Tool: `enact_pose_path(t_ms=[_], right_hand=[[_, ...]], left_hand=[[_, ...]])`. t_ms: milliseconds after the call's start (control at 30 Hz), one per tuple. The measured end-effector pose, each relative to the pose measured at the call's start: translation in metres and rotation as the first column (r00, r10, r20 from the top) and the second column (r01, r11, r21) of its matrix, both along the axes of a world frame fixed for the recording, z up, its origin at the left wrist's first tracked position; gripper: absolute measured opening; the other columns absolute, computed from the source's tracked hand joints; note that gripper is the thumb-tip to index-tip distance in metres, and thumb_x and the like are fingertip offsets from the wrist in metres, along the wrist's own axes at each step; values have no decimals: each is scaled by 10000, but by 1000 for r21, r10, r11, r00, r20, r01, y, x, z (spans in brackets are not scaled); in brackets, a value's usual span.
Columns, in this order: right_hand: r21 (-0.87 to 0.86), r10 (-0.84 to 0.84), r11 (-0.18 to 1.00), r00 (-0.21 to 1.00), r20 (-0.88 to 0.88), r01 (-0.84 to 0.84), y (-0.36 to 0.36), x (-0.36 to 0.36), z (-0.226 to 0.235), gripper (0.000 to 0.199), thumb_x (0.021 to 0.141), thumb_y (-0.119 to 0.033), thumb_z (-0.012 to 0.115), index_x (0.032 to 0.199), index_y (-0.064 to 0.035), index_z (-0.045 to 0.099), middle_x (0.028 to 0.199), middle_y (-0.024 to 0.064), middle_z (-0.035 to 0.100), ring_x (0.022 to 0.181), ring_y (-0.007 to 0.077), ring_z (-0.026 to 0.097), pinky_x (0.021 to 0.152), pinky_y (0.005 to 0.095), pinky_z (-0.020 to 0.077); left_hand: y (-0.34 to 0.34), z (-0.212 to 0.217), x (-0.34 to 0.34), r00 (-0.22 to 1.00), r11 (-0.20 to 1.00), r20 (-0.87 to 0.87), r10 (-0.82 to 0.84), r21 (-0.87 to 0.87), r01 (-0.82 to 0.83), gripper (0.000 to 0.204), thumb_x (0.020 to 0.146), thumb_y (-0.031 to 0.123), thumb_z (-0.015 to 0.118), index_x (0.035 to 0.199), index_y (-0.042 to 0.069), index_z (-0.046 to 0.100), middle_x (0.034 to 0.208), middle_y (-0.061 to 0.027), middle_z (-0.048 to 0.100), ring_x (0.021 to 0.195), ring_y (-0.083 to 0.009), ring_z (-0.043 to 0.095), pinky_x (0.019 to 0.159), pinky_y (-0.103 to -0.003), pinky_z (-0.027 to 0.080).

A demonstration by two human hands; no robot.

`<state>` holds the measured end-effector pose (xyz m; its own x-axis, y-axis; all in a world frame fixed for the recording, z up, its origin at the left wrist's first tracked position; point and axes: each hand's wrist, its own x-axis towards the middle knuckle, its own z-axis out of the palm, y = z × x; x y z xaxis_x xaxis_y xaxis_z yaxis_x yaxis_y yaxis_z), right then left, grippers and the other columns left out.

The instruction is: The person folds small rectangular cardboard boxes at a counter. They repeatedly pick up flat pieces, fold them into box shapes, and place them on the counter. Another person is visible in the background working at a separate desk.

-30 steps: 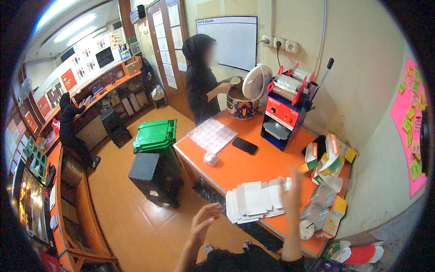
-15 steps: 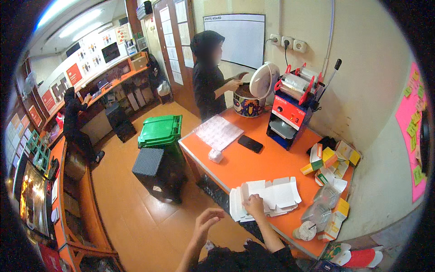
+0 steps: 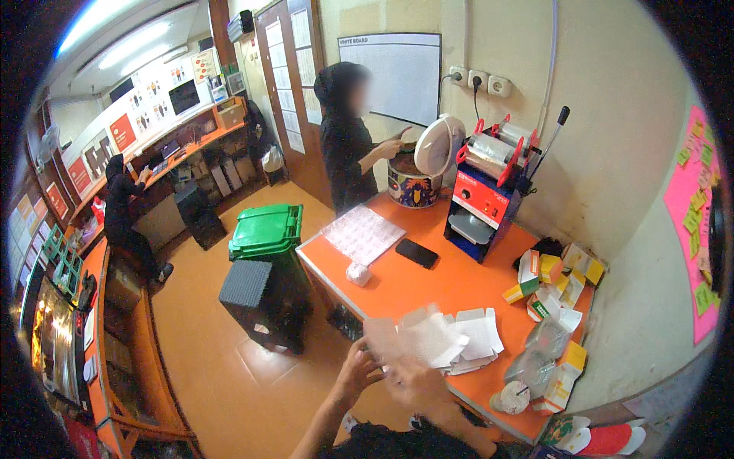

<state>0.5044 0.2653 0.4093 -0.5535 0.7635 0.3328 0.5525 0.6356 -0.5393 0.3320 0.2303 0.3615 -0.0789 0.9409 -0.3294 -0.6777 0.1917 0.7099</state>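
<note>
While both hands meet over the tabletop (image 3: 428, 287) edge, the left hand (image 3: 358, 372) pinches a white flat carton (image 3: 390, 339) and the blurred right hand (image 3: 413, 382) closes on it; the pile of flat cartons (image 3: 462, 340) beside seems mostly not folded yet

Bright ceiling strip light (image 3: 115, 34) — fisheye-bent edges, hands (image 3: 413, 382) motion-blurred.

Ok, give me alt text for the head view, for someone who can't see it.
A person's two hands, left hand and right hand, lift a flat white carton sheet from a stack of white sheets on an orange table. Another person stands at the table's far end.
</note>
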Motion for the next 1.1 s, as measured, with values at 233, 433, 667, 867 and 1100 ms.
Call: enact_pose_path(t_ms=[233, 433, 667, 867, 1100], right_hand=[[209, 15, 977, 977, -212, 30, 16, -12, 27, 297, 843, -189, 723, 1121, -98, 670, 1112, 114, 652, 1153, 345, 584, 986, 481, 463], [-162, 29, 986, 1000, 9, -27, 36, 10, 39, 231, 845, -240, 734, 1004, -80, 686, 923, 129, 712, 912, 310, 685, 848, 404, 522], [193, 244, 952, 970, -8, -238, 36, 3, 33, 255, 806, -191, 716, 1038, -87, 694, 864, 98, 684, 810, 285, 669, 737, 395, 500], [362, 201, 914, 979, -16, -182, 20, -13, 27, 304, 731, -92, 707, 1035, -78, 716, 857, 33, 667, 805, 230, 651, 728, 380, 478], [513, -110, 773, 876, -470, 373, 23, -11, 36, 370, 712, -30, 754, 1076, -97, 761, 843, 22, 685, 734, 204, 627, 715, 349, 472]], left_hand=[[-5, 17, -15, 714, 976, -699, -35, 129, 174, 412, 1029, 302, 564, 1298, -9, 591, 1157, -78, 673, 1080, -151, 598, 948, -311, 479], [-19, 23, -14, 688, 982, -723, 70, 171, 79, 340, 1003, 238, 606, 1246, 1, 623, 1071, -66, 686, 1008, -132, 619, 878, -293, 506], [-29, 51, -19, 460, 943, -881, 113, 241, 231, 215, 950, 107, 630, 1144, 17, 612, 882, -41, 683, 770, -95, 588, 663, -270, 475], [-21, 61, 10, 290, 886, -840, 458, 456, -80, 189, 878, -2, 641, 1045, 56, 574, 699, -44, 594, 542, -120, 510, 520, -255, 409], [-27, 75, 24, -355, 648, -580, 733, 754, 108, 294, 811, 118, 798, 1030, 39, 619, 860, -106, 651, 784, -217, 622, 702, -344, 487]])
